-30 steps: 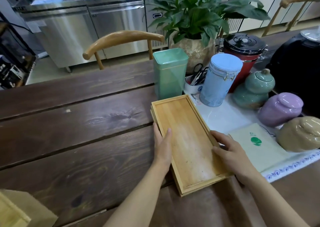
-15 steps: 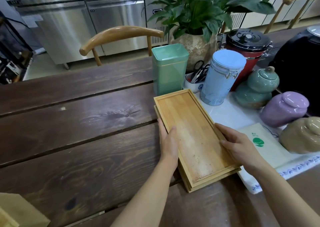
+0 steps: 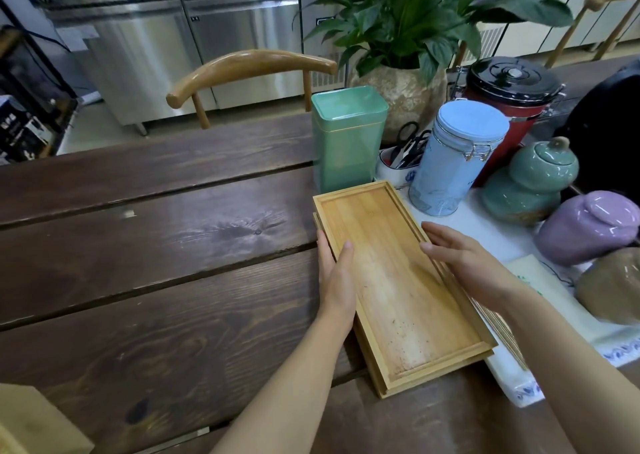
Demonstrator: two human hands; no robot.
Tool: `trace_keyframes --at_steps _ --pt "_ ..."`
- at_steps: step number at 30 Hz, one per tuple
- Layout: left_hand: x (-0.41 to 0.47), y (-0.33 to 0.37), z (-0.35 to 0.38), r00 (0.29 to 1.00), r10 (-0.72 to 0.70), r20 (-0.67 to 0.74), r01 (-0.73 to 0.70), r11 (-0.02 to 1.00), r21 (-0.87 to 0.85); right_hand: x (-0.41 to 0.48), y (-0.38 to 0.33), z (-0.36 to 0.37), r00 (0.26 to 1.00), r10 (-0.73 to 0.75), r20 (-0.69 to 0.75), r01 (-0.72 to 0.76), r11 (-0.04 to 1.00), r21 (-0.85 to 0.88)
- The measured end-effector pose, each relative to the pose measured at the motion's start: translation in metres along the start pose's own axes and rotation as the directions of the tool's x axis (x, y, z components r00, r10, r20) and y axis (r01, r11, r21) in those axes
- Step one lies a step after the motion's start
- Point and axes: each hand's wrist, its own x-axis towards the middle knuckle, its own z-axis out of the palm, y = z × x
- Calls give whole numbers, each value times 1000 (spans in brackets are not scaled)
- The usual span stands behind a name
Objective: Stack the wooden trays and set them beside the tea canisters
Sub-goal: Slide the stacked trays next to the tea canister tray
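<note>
As the wooden trays [image 3: 398, 280] lie one upon another, with their edges nearly flush and only a narrow lip of a lower tray showing along the near and left sides, the stacking step is judged to be complete. The exact number of trays in the stack cannot be told from this view. The stack rests on the dark plank counter [image 3: 156, 263], its far end just beside the green square canister [image 3: 348, 138] and near the blue clip-lid canister [image 3: 457, 157]; its right edge overlaps the white cloth [image 3: 512, 377] on which the ceramic jars stand.

The left hand [image 3: 337, 280] is laid along the left long edge, fingers extended and pressed flat against the side, with the thumb resting on the rim. The right hand [image 3: 464, 259] is placed at the right long edge, fingers spread and not curled under; whether it bears on the rim or is merely held just above cannot be told. Neither hand is closed around the stack.

Placement beside the tea canisters is judged to be essentially achieved. What remains is assessed as minor: a final squaring of the stack, if required, and withdrawal of both hands.
</note>
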Motion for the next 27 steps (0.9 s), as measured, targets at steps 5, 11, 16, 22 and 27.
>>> trace_keyframes --at_steps 5,11,16,22,27 --pt "5 -3 0 1000 -11 14 11 1000 -7 21 -13 11 1000 24 -10 -23 998 51" --pt "8 -5 -1 999 -37 4 37 999 -9 33 -6 11 1000 25 -2 -25 999 43" --pt "7 -4 -2 999 -29 29 30 999 -26 30 -3 7 999 43 17 -44 996 83" --pt "-4 -5 -4 999 -37 34 38 999 -29 19 4 3 998 58 23 -60 990 126" --pt "-21 -11 -3 999 -21 37 22 999 -42 12 11 0 999 49 18 -51 990 129"
